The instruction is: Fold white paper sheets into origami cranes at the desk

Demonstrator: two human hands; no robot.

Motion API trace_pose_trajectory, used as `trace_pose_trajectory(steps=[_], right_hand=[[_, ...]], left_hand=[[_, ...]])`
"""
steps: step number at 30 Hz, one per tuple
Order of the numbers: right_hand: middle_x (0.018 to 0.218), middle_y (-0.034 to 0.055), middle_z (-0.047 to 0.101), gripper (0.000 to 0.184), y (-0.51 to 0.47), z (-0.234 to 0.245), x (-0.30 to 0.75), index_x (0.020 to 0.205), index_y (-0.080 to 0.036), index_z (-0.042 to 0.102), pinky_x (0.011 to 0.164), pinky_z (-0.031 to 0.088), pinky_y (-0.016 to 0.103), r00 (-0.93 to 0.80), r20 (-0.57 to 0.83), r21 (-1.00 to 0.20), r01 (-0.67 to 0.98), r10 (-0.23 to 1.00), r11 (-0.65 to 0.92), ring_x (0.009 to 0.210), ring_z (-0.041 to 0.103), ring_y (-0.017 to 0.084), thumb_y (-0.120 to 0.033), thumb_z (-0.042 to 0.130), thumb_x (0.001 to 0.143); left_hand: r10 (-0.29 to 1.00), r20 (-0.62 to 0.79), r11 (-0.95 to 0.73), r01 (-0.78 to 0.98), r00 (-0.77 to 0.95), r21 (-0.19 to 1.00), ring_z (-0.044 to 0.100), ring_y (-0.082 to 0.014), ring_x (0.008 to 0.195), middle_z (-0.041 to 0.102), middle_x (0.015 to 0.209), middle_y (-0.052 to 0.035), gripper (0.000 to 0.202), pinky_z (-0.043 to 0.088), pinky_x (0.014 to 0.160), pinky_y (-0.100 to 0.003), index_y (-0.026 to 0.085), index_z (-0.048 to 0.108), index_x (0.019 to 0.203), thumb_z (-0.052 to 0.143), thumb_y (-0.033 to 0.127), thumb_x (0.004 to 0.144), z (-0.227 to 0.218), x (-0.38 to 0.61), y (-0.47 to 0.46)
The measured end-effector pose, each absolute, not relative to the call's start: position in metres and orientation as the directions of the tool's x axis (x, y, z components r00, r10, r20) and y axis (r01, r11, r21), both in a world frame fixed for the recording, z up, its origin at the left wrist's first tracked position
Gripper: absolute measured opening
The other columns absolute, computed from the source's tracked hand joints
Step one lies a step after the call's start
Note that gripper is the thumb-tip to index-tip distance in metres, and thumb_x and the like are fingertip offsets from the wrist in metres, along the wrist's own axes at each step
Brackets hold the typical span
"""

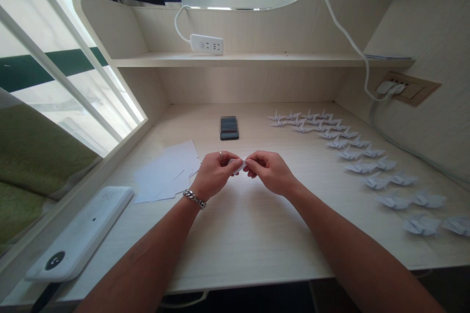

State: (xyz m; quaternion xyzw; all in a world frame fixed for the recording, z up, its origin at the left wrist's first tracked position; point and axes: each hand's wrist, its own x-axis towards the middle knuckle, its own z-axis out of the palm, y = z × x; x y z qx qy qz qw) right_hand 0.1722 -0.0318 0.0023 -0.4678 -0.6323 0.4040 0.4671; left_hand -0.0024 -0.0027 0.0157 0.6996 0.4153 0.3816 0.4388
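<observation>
My left hand [215,173] and my right hand [270,172] meet above the middle of the desk, their fingertips pinching a small folded piece of white paper [239,167] that they mostly hide. A loose pile of white paper sheets [165,173] lies just left of my left hand. Several white origami cranes [360,167] stand in rows to the right of my right hand, without touching it. A silver ring and a chain bracelet [194,199] are on my left hand and wrist.
A dark rectangular object [229,128], blurred, lies at the back of the pale wooden desk [249,239]. A long white device [79,234] sits at the front left. Above is a shelf [235,60] with a power strip [206,44]; its cable runs to a wall socket [407,88]. A window is on the left.
</observation>
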Motion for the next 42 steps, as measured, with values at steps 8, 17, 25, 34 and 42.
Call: trace_pose_trajectory(steps=[8,17,25,34,42], right_hand=[[0.072,0.0031,0.067,0.015,-0.033,0.003,0.173,0.078,-0.018,0.066,0.062,0.046,0.026,-0.133,0.256,-0.886,0.363,0.958,0.287,0.066,0.060,0.015,-0.028,0.056,0.082],[0.063,-0.0006,0.064,0.012,-0.036,0.014,0.176,0.069,-0.018,0.067,0.055,0.037,0.023,-0.135,0.250,-0.825,0.488,0.959,0.284,0.059,0.053,0.012,-0.021,0.056,0.075],[0.068,0.0030,0.067,0.014,-0.027,0.008,0.190,0.074,-0.017,0.068,0.058,0.043,0.025,-0.076,0.208,-0.888,0.404,0.975,0.220,0.062,0.059,0.014,-0.026,0.057,0.077],[0.070,0.0030,0.067,0.017,-0.029,0.002,0.176,0.075,-0.017,0.065,0.060,0.043,0.026,-0.155,0.216,-0.896,0.361,0.964,0.259,0.064,0.059,0.014,-0.030,0.056,0.081],[0.065,0.0018,0.065,0.014,-0.032,0.008,0.188,0.071,-0.016,0.066,0.057,0.040,0.025,-0.325,0.143,-0.883,0.386,0.935,0.269,0.061,0.056,0.013,-0.025,0.058,0.078]], left_hand=[[0.904,0.251,-0.386,0.408,0.347,0.827,0.053,-0.0124,0.059,0.065,0.065,-0.0026,0.020,0.040,0.055,-0.024,0.015,0.068,0.077,0.061,0.033,0.079,0.016,-0.002,-0.006],[0.897,0.265,-0.405,0.415,0.355,0.815,0.052,-0.0126,0.058,0.063,0.063,-0.0015,0.017,0.038,0.055,-0.024,0.015,0.068,0.073,0.061,0.030,0.077,0.020,-0.002,-0.008],[0.940,0.276,-0.325,0.281,0.200,0.903,0.054,-0.0128,0.057,0.062,0.061,-0.0023,0.019,0.041,0.055,-0.024,0.014,0.066,0.073,0.066,0.032,0.074,0.016,-0.013,0.004],[0.888,0.210,-0.367,0.357,0.410,0.859,0.056,-0.0135,0.060,0.065,0.066,-0.0029,0.018,0.042,0.056,-0.024,0.015,0.067,0.075,0.059,0.031,0.078,0.017,-0.002,-0.005],[0.817,0.139,-0.427,0.425,0.559,0.798,0.050,-0.0116,0.056,0.062,0.061,0.0003,0.016,0.037,0.053,-0.022,0.017,0.070,0.072,0.057,0.025,0.076,0.024,-0.007,-0.010]])
